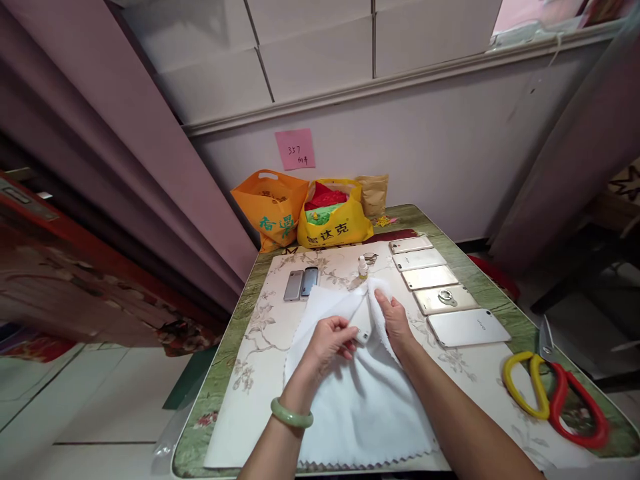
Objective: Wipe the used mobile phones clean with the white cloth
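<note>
A white cloth (365,427) with a zigzag edge hangs between my hands over the near part of the table. Lying on the cloth is a white smartphone (361,321), its camera corner towards me. My left hand (334,340), with a green bangle on the wrist, pinches that phone by its lower left side. A fold of the cloth is gripped in my right hand (394,319), along the phone's right side. Just beyond the cloth stands a small clear bottle with a white cap (363,268).
Several phones lie in a column on the right, the nearest a silver phone (469,327). Two small phones (301,284) lie left. Scissors (550,393) with yellow and red handles rest at the right edge. An orange bag (273,207) and a yellow bag (335,223) stand at the back.
</note>
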`<state>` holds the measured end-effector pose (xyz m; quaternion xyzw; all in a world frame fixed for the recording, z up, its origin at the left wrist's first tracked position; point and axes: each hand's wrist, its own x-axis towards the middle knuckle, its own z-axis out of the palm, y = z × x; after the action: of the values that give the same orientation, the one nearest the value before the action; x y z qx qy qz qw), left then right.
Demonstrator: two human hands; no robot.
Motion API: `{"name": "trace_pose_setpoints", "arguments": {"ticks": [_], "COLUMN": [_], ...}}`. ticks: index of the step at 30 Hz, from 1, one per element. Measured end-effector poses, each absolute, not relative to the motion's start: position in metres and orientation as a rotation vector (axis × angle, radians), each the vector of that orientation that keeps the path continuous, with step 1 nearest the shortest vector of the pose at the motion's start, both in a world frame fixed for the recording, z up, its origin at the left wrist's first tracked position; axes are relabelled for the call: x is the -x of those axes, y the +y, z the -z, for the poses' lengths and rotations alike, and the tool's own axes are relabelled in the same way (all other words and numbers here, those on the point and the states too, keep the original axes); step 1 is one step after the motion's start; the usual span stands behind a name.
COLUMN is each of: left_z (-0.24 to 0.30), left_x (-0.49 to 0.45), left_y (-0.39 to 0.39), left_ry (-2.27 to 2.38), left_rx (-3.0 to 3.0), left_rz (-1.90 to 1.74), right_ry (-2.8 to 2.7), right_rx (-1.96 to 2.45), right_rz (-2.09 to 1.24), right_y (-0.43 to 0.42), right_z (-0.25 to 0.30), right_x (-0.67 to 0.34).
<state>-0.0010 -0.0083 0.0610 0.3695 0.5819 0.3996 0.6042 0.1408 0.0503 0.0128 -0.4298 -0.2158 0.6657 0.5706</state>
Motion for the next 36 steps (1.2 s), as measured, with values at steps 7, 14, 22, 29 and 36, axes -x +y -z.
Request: {"name": "trace_pose_setpoints", "arguments": {"ticks": [7, 14, 22, 29, 36], "left_z": [-0.045, -0.056, -0.048, -0.059, -0.048], "left_x": [-0.024, -0.023, -0.016, -0.003, -0.005], "left_y": [-0.006, 0.009, -0.006, -0.015, -0.011], "left_ry": [1.356, 1.293, 1.300, 1.339, 1.452], "left_rx": [-0.740, -0.680, -0.937, -1.024, -0.996], "left_rz": [-1.099, -1.297, -0.983, -0.836, -1.039], "right_ry": [-0.688, -0.902, -0.592, -0.500, -0.592], "right_rx": [1.046, 0.903, 0.981, 1.023, 1.055], "right_rz": [-1.572, -1.644, -1.629, -1.570, -1.620], "right_y": [0.047, 0.041, 0.048, 0.048, 0.048], "right_z": [-0.007, -0.003, -0.006, -0.011, -0.013], "right_x": [-0.138, -0.130, -0.141, -0.141, -0.146]}}
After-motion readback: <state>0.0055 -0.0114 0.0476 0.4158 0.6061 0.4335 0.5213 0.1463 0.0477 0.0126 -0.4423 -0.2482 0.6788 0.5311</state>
